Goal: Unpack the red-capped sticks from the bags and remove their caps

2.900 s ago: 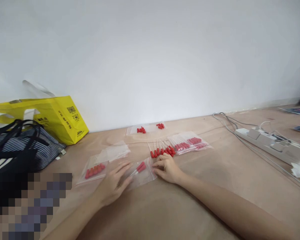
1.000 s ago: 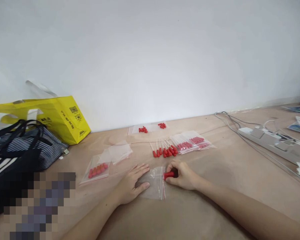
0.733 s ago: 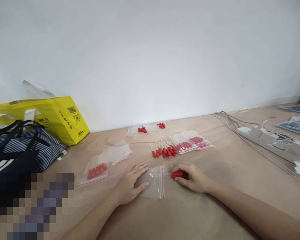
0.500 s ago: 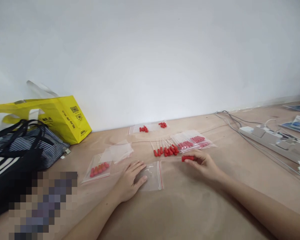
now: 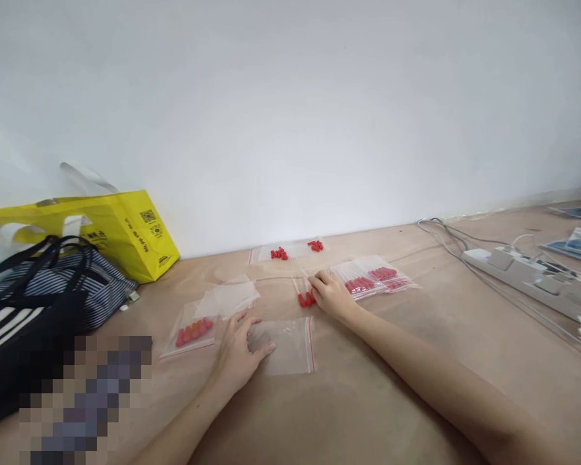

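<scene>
My left hand point(image 5: 239, 352) rests with its fingers spread on the left part of a clear zip bag point(image 5: 290, 349) with a red seal line. My right hand point(image 5: 333, 294) is curled over a row of red-headed thin sticks point(image 5: 302, 299), fingertips among their pale shafts. It covers much of the row, and I cannot see what is between its fingers. Right behind this hand lie filled zip bags point(image 5: 363, 283) of the same red-headed sticks. Left of my left hand is a zip bag point(image 5: 193, 332) with several larger red pieces inside.
Flat clear bags point(image 5: 232, 294) lie beyond my left hand. Small red pieces point(image 5: 279, 254) sit on a bag by the wall. At left stand a yellow bag point(image 5: 140, 239) and a striped bag point(image 5: 101, 294). A power strip point(image 5: 537, 278) with cables lies at right.
My right hand has moved left and away from me, from the front of the filled bags onto the row of sticks. The red piece in its fingers no longer shows. My left hand slid slightly left.
</scene>
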`<move>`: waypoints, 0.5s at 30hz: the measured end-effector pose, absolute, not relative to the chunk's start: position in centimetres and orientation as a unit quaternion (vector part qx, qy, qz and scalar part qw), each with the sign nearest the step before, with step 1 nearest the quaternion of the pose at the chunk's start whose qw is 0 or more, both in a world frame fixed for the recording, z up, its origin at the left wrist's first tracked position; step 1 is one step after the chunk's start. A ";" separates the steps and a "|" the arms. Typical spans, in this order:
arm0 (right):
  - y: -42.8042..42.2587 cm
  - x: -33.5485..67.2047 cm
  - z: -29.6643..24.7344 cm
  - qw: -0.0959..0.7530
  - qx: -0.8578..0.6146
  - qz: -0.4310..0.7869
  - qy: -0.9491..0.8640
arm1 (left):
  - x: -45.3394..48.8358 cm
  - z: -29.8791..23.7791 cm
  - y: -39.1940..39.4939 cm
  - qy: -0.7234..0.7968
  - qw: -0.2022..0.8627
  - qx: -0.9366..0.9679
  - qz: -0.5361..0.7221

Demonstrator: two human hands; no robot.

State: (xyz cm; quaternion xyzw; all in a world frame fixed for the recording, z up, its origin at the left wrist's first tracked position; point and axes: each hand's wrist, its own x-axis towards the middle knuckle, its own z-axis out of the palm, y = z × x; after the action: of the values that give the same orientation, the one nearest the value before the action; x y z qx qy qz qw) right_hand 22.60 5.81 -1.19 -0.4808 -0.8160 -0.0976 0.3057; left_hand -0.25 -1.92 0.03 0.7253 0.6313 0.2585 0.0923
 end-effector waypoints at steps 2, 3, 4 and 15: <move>5.7 22.3 -1.5 0.275 -0.486 -0.119 -0.821 | -0.3 0.2 -1.9 0.636 0.125 0.713 0.268; 5.6 22.3 -1.5 0.270 -0.485 -0.121 -0.823 | -0.3 0.3 -1.8 0.636 0.133 0.711 0.268; 5.4 22.2 -1.5 0.268 -0.484 -0.121 -0.824 | -0.4 0.3 -1.6 0.634 0.138 0.713 0.267; 3.6 22.0 -1.3 0.277 -0.502 -0.110 -0.812 | -0.6 -0.1 -1.3 0.587 0.162 0.724 0.325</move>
State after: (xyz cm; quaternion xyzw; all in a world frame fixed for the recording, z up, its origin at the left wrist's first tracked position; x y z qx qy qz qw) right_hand 22.04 3.57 -1.25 -0.5024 -0.8117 -0.1102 0.2767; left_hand -0.61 -1.33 -0.06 0.7241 0.5866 0.3245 0.1619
